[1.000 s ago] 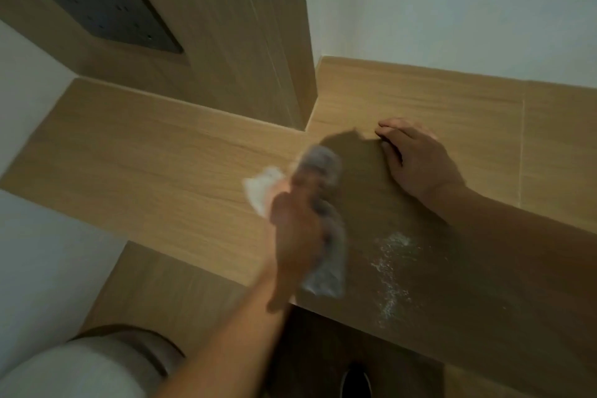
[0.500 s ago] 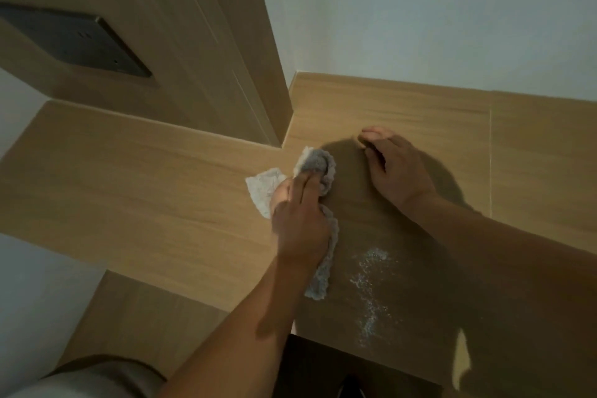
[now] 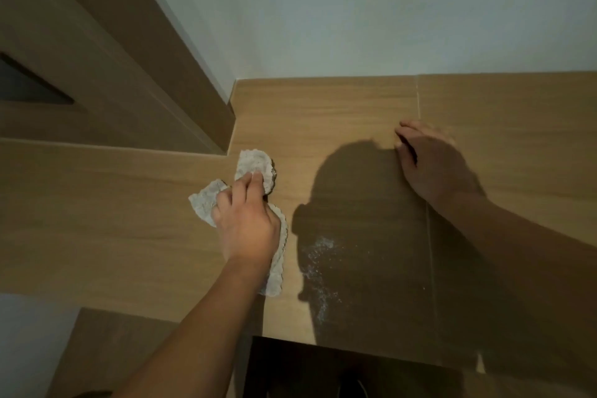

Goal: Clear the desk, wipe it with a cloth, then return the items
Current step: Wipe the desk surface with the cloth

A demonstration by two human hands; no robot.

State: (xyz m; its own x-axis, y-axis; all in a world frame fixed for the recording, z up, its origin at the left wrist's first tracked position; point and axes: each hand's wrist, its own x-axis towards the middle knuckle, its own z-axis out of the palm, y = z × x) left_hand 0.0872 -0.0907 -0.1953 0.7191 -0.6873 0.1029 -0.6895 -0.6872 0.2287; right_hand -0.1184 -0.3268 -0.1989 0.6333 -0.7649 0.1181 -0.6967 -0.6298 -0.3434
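The left hand (image 3: 247, 220) presses the cloth (image 3: 255, 165) flat against the desk (image 3: 97, 220), fingers extended over the fabric and thumb alongside it. The cloth lies crumpled just in front of the corner where the wooden side panel (image 3: 129, 84) meets the desktop; one end trails back under the wrist toward the near edge. The right hand (image 3: 433, 165) rests palm-down on the desk, fingers loosely bent, holding nothing, beside a vertical seam (image 3: 418, 103) in the surface. A patch of white powder (image 3: 318, 265) lies between the hands, near the front edge. Open surface extends left of the cloth and behind both hands to the white wall (image 3: 355, 10). No legible writing appears.
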